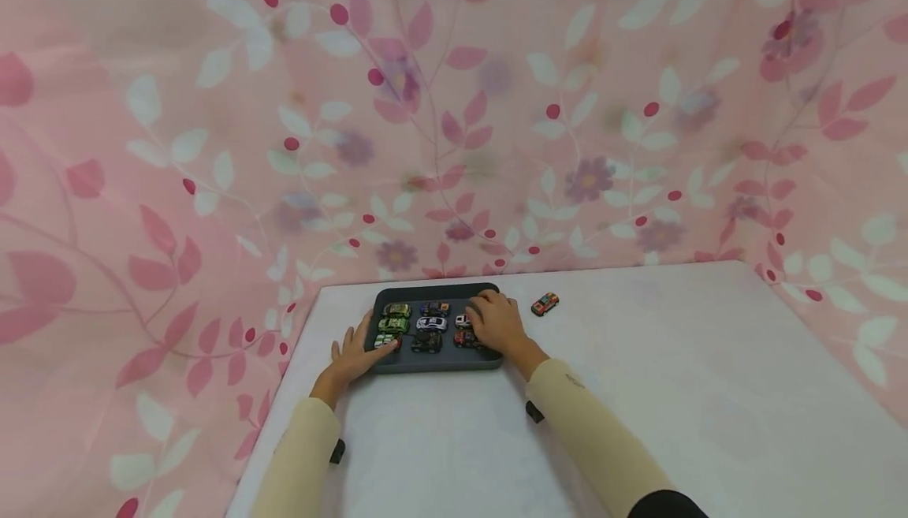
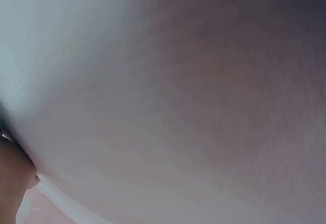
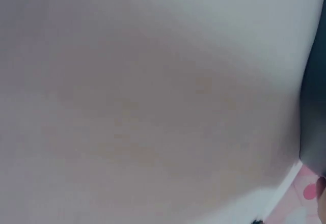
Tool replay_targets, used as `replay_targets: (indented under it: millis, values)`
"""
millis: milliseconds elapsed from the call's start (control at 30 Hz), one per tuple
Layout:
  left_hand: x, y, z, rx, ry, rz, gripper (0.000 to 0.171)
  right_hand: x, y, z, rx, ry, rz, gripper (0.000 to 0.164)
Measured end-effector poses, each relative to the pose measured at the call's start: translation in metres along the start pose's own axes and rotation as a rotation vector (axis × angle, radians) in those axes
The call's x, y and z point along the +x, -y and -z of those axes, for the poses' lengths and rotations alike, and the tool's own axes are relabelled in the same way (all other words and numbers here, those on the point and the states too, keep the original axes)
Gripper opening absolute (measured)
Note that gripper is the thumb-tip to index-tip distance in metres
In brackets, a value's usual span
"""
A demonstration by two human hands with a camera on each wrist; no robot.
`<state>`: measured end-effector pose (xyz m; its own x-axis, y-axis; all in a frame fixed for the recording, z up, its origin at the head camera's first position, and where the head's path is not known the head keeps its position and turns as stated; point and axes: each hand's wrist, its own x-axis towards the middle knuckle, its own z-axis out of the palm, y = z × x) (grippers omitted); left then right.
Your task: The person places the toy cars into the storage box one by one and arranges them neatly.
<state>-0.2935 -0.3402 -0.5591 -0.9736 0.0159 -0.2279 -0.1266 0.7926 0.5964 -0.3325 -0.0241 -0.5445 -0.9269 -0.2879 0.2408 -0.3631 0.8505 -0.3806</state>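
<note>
A dark grey tray [image 1: 438, 367] stands on the white table with toy cars in rows. My left hand [image 1: 353, 356] rests at its left side, fingers spread along the rim and thumb reaching inside by a green-and-white car [image 1: 383, 340]. My right hand [image 1: 499, 323] reaches over the right rim. Its curled fingers pinch a white toy car [image 1: 463, 321], partly hidden beneath them. Just below lies a red-and-black car [image 1: 465, 338]. The middle column has a blue-and-orange car [image 1: 435, 309], a silver car [image 1: 431, 323] and a black one [image 1: 426, 341]. Two green cars [image 1: 393, 325] sit at left.
An orange-red toy car [image 1: 545, 303] lies on the white tabletop [image 1: 660, 376], right of the tray. Pink floral cloth [image 1: 454, 147] rises behind the table's back edge and at both sides. The wrist views show mostly blurred white surface.
</note>
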Motion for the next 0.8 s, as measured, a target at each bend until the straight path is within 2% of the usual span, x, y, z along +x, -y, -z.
replay_targets:
  millis: [133, 233, 433, 567, 800]
  values:
    - [-0.001, -0.005, 0.003, -0.025, -0.004, 0.004, 0.104, 0.001, -0.019, 0.012, -0.054, -0.070, -0.034, 0.056]
    - [-0.001, -0.003, 0.003, -0.026, -0.012, -0.003, 0.104, 0.000, -0.040, 0.025, -0.088, -0.092, -0.106, 0.065]
    - [-0.001, 0.002, -0.002, -0.020, -0.013, -0.002, 0.105, -0.016, -0.088, 0.042, -0.129, -0.025, -0.271, 0.082]
    - [-0.002, 0.003, -0.003, -0.038, -0.026, -0.013, 0.103, -0.028, -0.108, 0.050, -0.113, 0.017, -0.289, 0.089]
    - [0.002, 0.002, -0.001, -0.021, -0.031, -0.022, 0.106, -0.040, -0.127, 0.059, -0.114, 0.115, -0.344, 0.102]
